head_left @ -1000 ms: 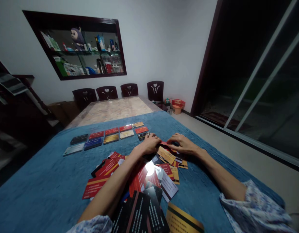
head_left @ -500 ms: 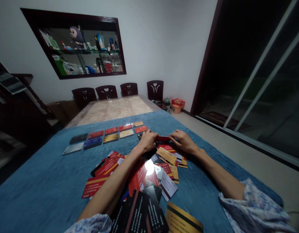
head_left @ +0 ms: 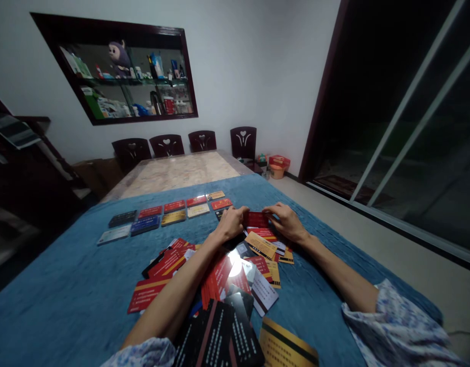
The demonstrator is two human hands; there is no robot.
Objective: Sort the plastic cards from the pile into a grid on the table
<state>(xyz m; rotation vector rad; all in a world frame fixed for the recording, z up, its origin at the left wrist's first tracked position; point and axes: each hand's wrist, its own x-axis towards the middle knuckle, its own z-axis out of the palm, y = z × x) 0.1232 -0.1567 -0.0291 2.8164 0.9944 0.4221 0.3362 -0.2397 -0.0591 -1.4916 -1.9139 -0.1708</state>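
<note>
A dark red card (head_left: pixel 256 219), perhaps with others stacked behind it, is held upright between my two hands. My left hand (head_left: pixel 232 224) pinches its left end, and my right hand (head_left: pixel 286 221) grips the right end with bent fingers. Below them spreads a loose heap of cards: a yellow card (head_left: pixel 261 245), a white card (head_left: pixel 264 293), red cards (head_left: pixel 150 294) and black cards (head_left: pixel 219 334). A gold card (head_left: pixel 287 344) lies at the near edge. My left forearm covers part of the heap.
Neat rows of card piles, including a blue pile (head_left: pixel 145 224) and a gold pile (head_left: pixel 173 217), lie on the blue cloth (head_left: pixel 82 285) to the left. Beyond are the bare tabletop (head_left: pixel 185 168) and several dark chairs (head_left: pixel 244 143). Shelves (head_left: pixel 135 79) are set in the wall.
The red card has tipped so that more of its face shows between my hands. Both hands have shifted only slightly; the heap and the rows look the same.
</note>
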